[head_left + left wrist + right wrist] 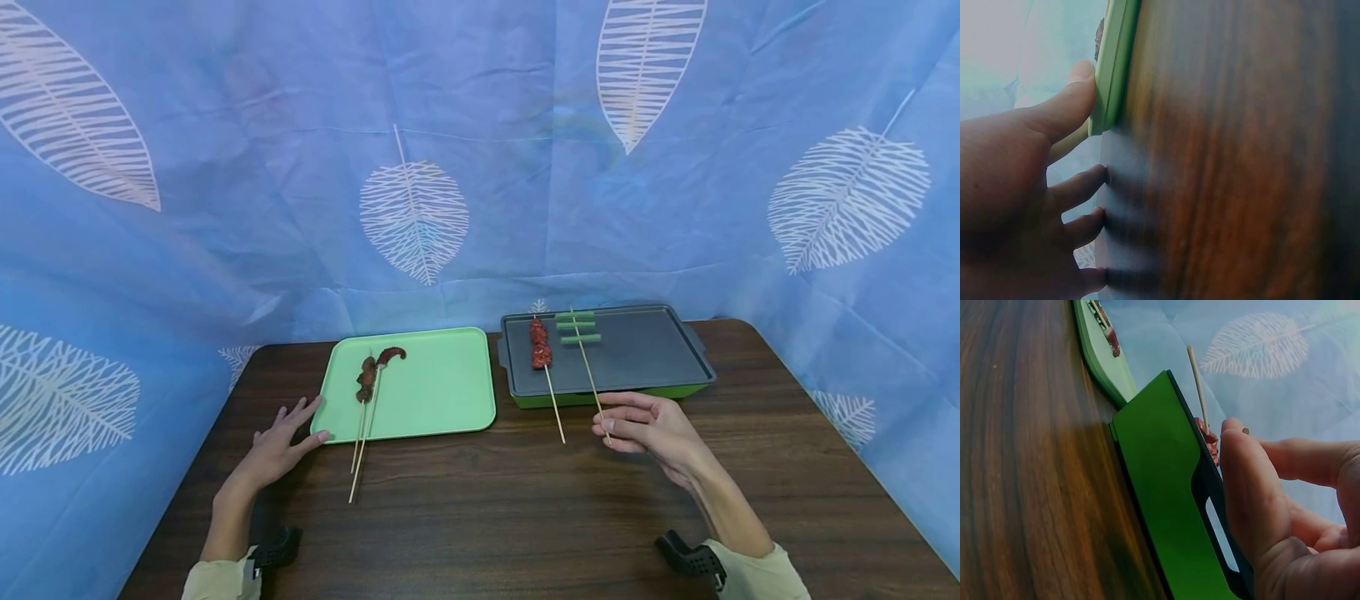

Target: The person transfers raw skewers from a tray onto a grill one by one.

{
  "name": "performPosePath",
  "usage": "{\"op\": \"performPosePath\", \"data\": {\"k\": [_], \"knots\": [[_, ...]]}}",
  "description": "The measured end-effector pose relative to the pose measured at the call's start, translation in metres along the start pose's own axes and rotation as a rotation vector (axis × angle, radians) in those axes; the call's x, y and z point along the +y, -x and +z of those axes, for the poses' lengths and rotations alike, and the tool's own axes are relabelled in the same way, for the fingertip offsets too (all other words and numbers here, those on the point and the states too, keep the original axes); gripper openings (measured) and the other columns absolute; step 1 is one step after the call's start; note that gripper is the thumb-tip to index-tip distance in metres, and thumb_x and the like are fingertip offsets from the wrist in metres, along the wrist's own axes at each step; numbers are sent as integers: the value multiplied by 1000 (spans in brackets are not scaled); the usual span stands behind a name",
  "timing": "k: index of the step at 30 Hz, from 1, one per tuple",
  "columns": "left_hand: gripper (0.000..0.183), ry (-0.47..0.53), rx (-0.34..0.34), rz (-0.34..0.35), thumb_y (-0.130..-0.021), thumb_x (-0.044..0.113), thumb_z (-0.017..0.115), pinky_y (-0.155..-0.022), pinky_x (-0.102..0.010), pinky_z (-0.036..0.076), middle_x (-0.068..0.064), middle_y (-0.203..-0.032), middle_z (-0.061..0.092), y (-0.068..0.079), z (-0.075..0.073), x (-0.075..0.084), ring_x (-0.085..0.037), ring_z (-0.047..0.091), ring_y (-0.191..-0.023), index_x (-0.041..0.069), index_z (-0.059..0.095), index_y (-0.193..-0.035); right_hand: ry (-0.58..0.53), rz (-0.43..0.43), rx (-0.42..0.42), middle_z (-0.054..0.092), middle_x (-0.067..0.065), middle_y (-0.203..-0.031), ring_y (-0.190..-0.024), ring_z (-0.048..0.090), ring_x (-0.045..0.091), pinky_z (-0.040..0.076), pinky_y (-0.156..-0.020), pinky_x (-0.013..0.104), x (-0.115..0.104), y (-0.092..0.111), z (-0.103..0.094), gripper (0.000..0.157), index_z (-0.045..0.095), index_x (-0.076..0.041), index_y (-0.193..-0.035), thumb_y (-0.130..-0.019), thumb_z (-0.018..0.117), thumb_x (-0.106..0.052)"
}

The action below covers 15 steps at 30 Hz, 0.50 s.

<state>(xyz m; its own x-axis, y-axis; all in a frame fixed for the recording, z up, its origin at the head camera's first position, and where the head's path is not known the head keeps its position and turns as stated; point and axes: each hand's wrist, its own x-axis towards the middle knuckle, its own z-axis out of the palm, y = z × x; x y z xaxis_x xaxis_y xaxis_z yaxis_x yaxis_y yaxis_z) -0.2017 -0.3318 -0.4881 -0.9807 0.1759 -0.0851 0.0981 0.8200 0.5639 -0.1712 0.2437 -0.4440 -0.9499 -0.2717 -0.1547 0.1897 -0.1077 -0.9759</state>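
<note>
My right hand (652, 429) pinches the lower end of a skewer of green vegetable pieces (579, 339) between thumb and fingers. The green pieces are over the dark grill plate (637, 342), at its left part; whether they touch it I cannot tell. Left of them a skewer of red meat pieces (540, 346) lies on the plate, its stick jutting over the front edge. My left hand (273, 450) is spread at the left front corner of a light green tray (442, 392), with the thumb on the rim (1107, 94). In the tray lie a brown-piece skewer (365, 379) and a dark red, curled-piece skewer (391, 355).
The grill plate sits on a green base (536, 401), visible side-on in the right wrist view. Tray and grill stand side by side at the back of the brown wooden table (480, 517). A blue cloth with white leaf prints (480, 208) hangs behind.
</note>
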Motion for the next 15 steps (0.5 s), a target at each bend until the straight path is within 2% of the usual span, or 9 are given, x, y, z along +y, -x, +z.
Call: {"op": "performPosePath", "data": {"k": [10, 15], "knots": [[77, 7, 2, 8, -103, 41, 62, -96, -90, 0, -38, -162, 14, 0, 1, -1, -67, 2, -144, 2, 28, -161, 27, 30, 24, 74, 18, -111, -100, 75, 23, 58, -88, 37, 4, -2, -6, 62, 38, 16, -149, -97, 69, 0], [77, 9, 5, 6, -103, 40, 62, -96, -90, 0, -38, -162, 14, 1, 0, 0, -67, 2, -144, 2, 29, -161, 33, 40, 23, 72, 22, -115, -101, 75, 23, 58, -89, 36, 4, -3, -7, 64, 36, 17, -149, -98, 69, -1]]}}
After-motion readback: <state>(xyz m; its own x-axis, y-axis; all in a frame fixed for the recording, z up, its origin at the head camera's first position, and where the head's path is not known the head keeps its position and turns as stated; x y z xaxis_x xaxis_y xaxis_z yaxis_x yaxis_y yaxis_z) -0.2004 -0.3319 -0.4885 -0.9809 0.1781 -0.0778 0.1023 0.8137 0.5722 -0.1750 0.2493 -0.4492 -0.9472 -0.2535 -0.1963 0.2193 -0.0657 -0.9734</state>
